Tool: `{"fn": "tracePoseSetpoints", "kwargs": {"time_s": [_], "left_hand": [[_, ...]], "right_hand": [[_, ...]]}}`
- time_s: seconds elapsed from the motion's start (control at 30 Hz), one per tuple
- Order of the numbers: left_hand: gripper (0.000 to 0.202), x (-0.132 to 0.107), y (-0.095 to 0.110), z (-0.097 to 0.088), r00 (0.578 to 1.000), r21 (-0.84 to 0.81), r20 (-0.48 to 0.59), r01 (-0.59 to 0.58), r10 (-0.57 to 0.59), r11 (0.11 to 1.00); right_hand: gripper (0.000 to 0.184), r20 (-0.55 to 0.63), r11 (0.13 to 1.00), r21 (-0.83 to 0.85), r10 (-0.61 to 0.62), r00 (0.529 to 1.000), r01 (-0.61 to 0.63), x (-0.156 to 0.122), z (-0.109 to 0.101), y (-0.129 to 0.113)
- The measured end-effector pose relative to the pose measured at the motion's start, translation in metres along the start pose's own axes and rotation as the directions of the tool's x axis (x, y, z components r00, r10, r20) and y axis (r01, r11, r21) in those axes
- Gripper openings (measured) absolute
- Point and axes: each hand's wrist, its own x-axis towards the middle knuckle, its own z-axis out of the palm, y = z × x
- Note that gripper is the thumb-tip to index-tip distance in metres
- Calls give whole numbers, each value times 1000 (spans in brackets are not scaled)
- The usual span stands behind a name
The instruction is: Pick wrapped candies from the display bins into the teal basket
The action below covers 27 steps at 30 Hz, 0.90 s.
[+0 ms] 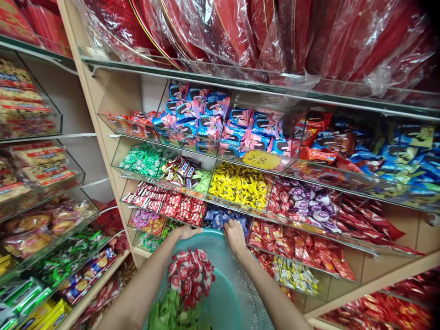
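A teal plastic basin is tilted against the shelf front, holding red-and-white wrapped candies and green-wrapped candies. My left hand grips the basin's far rim, its thumb along the edge and the other fingers mostly hidden. Just past the rim, my right hand has its fingers curled down into the blue-wrapped candies; its fingertips are hidden among them. Red-and-white packets lie in the compartment left of the blue ones, and red packets to the right.
Clear-fronted shelf bins above hold yellow candies, purple candies and blue-pink packs. A yellow tag reads 28. Wooden uprights divide the shelving. Plastic-covered red goods fill the top.
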Motion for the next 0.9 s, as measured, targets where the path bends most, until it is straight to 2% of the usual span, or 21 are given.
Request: {"fn": "tracePoseSetpoints", "kwargs": {"time_s": [0.43, 0.73, 0.9], "left_hand": [[82, -3, 0, -1, 998, -2, 62, -9, 9, 1000], [79, -2, 2, -4, 998, 12, 61, -25, 24, 1000], [77, -3, 3, -2, 999, 9, 42, -13, 12, 1000]], "right_hand": [[22, -143, 1000, -12, -26, 989, 24, -5, -3, 6], [23, -289, 994, 110, 14, 957, 19, -11, -22, 3], [22, -268, 968, 244, 2, 964, 66, -23, -27, 3]]}}
